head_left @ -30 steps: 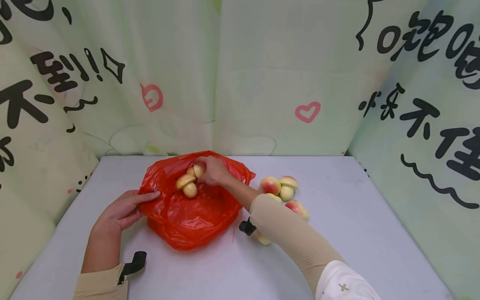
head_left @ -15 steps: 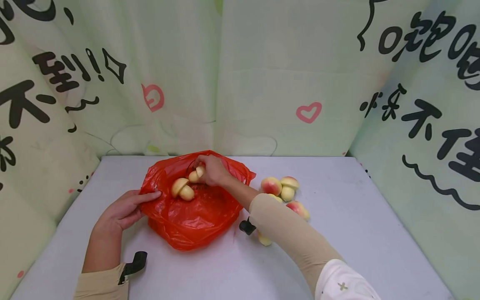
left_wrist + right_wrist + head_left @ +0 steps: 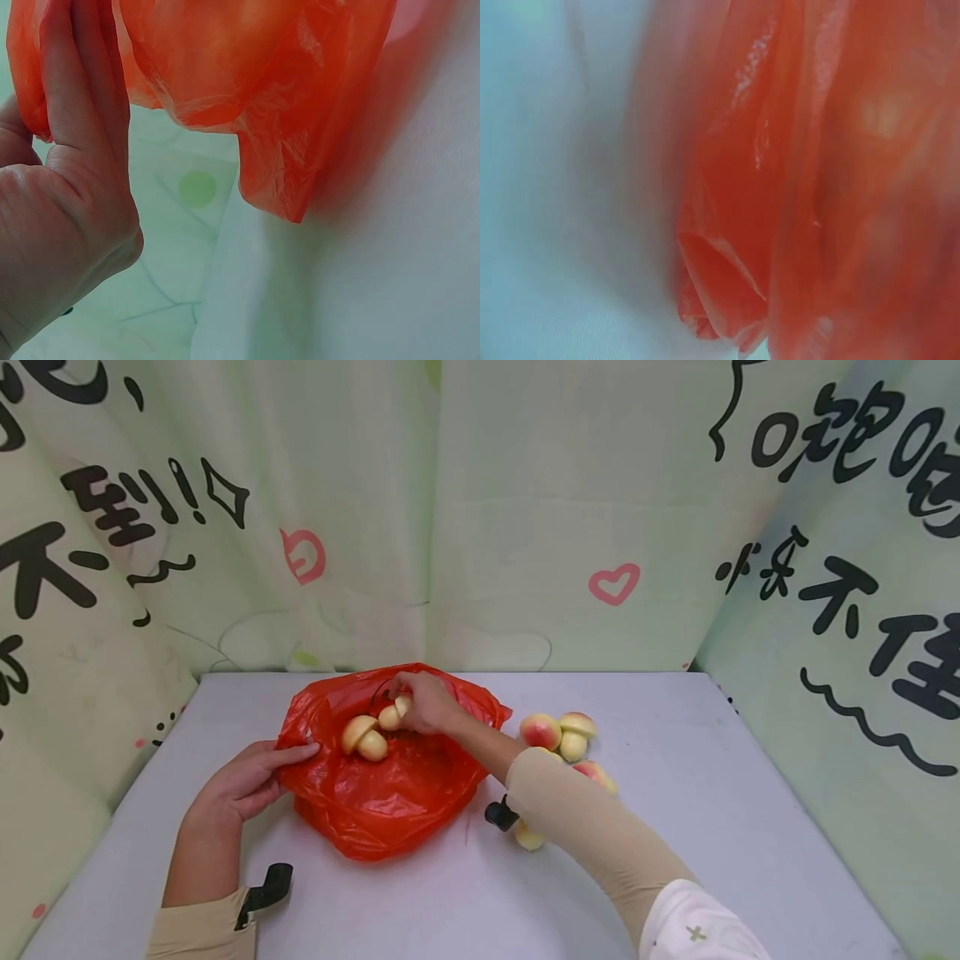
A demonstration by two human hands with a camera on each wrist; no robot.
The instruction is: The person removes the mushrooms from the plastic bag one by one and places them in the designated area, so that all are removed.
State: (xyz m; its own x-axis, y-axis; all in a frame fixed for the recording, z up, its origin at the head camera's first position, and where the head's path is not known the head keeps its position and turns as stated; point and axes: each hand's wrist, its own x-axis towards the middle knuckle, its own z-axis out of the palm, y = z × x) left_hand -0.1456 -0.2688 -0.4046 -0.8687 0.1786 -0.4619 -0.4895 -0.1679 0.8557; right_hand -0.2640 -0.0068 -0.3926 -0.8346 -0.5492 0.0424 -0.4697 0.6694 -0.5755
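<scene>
A red plastic bag [image 3: 375,802] lies with its mouth spread on the table. My left hand [image 3: 243,781] grips its left rim between thumb and fingers; in the left wrist view the red film passes between the fingers. Inside the bag, a pale toy mushroom [image 3: 365,738] with a tan cap lies on its side. Just right of it, my right hand [image 3: 426,702] reaches in from the right, its curled fingers on a second mushroom [image 3: 390,717], which they partly hide. The right wrist view has only the bag's outside [image 3: 735,187], with the hand out of sight.
Right of the bag lie a red-and-yellow peach [image 3: 540,732], another mushroom [image 3: 576,735], and a second peach [image 3: 596,774] partly behind the right sleeve. A pale yellow piece [image 3: 528,837] shows beside that forearm. Printed curtains [image 3: 495,527] stand behind the table [image 3: 360,910].
The mushroom at the left has rolled slightly left and turned inside the bag. The one at the right fingers has shifted slightly down. The right forearm has moved a little right; the left hand stays put.
</scene>
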